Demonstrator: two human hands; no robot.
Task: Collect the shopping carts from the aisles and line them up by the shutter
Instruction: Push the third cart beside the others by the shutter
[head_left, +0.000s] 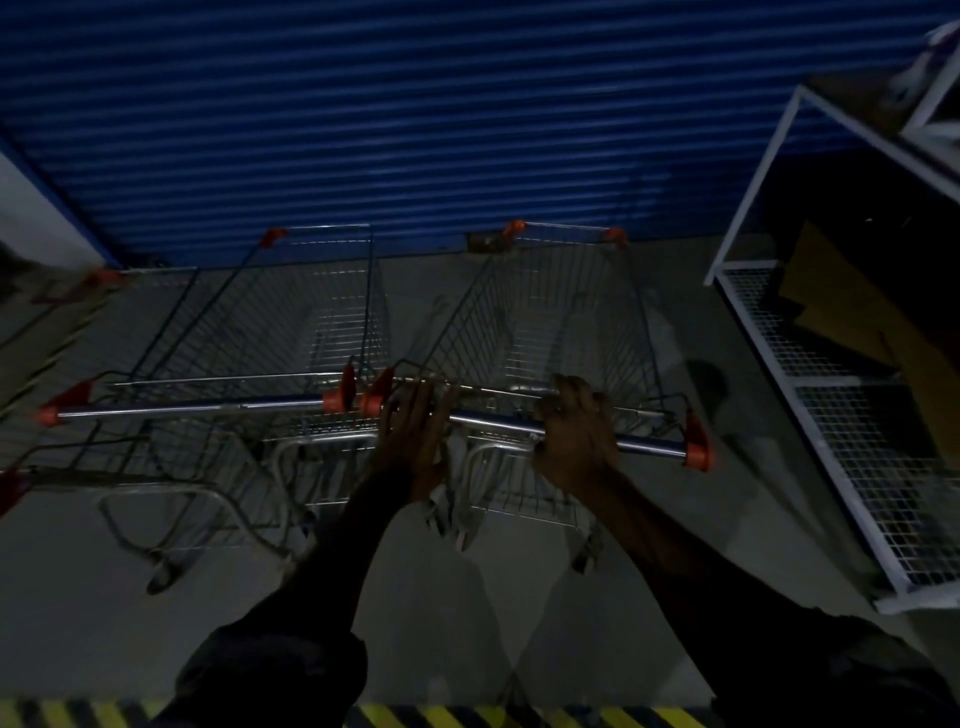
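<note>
Pretty dim here. The cart (561, 312) sits nose-in at the blue shutter (415, 130), its handle (493, 423) almost touching the neighbour cart (291, 322) on the left, with some grey floor (691, 395) before the white wire rack (810, 415). The right hand (576, 436) is wrapped round the handle and the left hand (413, 431) lies over it, fingers straight. There's a yellow-black stripe (441, 717) nearest the camera

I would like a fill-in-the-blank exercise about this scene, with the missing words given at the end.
1. The ribbed metal roller shutter ahead is ____.
2. The right hand grips the silver handle bar of the wire shopping cart, whose end caps are ____.
3. The white wire-mesh shelf rack stands to the ____ of that cart.
4. The floor tape is striped black and ____.
Missing words: blue; orange; right; yellow.
</note>
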